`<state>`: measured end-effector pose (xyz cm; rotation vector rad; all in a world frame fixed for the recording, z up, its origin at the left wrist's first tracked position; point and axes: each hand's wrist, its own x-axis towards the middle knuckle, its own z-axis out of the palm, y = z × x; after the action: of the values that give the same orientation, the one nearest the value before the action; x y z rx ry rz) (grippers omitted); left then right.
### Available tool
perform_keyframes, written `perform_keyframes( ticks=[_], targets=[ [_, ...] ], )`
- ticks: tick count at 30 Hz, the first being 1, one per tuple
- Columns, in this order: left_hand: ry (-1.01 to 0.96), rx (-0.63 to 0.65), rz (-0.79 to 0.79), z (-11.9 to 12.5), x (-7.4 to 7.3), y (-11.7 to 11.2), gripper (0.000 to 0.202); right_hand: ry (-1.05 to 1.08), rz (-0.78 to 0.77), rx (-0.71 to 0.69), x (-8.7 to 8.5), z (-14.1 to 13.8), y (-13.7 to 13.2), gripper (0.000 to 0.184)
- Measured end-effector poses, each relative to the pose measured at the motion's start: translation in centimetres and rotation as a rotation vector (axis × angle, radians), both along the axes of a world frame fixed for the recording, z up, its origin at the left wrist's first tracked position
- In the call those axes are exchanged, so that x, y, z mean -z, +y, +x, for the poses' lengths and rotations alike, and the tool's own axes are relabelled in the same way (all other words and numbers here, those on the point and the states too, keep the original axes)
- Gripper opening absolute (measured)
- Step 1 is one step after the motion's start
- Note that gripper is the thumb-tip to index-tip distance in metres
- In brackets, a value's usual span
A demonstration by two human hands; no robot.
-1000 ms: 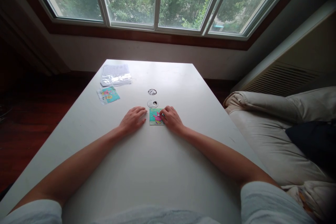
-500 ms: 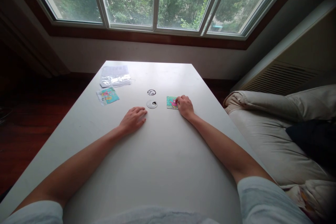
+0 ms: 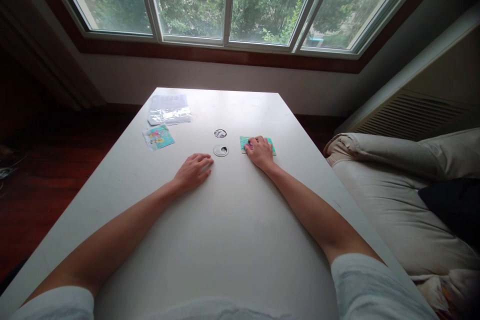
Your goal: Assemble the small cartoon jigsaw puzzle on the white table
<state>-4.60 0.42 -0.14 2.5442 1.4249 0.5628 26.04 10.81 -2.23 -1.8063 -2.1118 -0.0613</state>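
Observation:
On the white table, my left hand (image 3: 194, 171) lies flat with its fingers stretched out, holding nothing. Just beyond its fingertips is a round disc with a grey pattern (image 3: 221, 150). A second, smaller grey-patterned disc (image 3: 220, 133) sits a little farther away. My right hand (image 3: 259, 152) rests over the middle of a small rectangular green-and-pink picture card (image 3: 270, 144), its fingers slightly bent and apart. Part of the card's picture is hidden beneath that hand. Whether anything small is under my fingertips I cannot tell.
A clear plastic sleeve with paper (image 3: 170, 109) lies at the table's (image 3: 221, 240) far left. Closer in is a turquoise picture sheet (image 3: 159, 137). A light padded sofa (image 3: 386, 200) stands along the right side, and a window (image 3: 225, 5) is beyond the table.
My right hand has shifted left across the card, from its right side to its middle, uncovering the right end. My left hand stays in place. The whole view has shifted slightly.

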Motion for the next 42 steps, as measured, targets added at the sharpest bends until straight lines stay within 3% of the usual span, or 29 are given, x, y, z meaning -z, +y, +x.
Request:
perform_keyframes(
  ticks=[15,22,24,29,33,42],
  targets=[
    [0.069,-0.043,0.065,0.4,0.3,-0.9,0.040,0.011,0.041,-0.026,0.1,-1.0,-1.6,0.034],
    [0.129,-0.069,0.044,0.0,0.9,-0.7,0.054,0.044,0.025,-0.031,-0.5,-0.8,-2.1,0.037],
    [0.152,-0.060,0.010,-0.2,1.1,-0.4,0.060,0.055,0.044,-0.071,-0.8,-1.4,-2.9,0.039],
    [0.216,-0.018,-0.057,-0.5,1.3,0.0,0.073,0.005,0.029,-0.350,-1.1,-3.9,-6.2,0.043],
    [0.248,0.003,-0.076,-0.4,1.3,0.2,0.076,-0.013,-0.015,-0.489,-1.2,-4.8,-8.4,0.052],
    [0.260,0.033,-0.114,0.2,0.3,1.6,0.084,-0.108,-0.190,-0.538,-1.6,-4.8,-9.4,0.071]
  ],
)
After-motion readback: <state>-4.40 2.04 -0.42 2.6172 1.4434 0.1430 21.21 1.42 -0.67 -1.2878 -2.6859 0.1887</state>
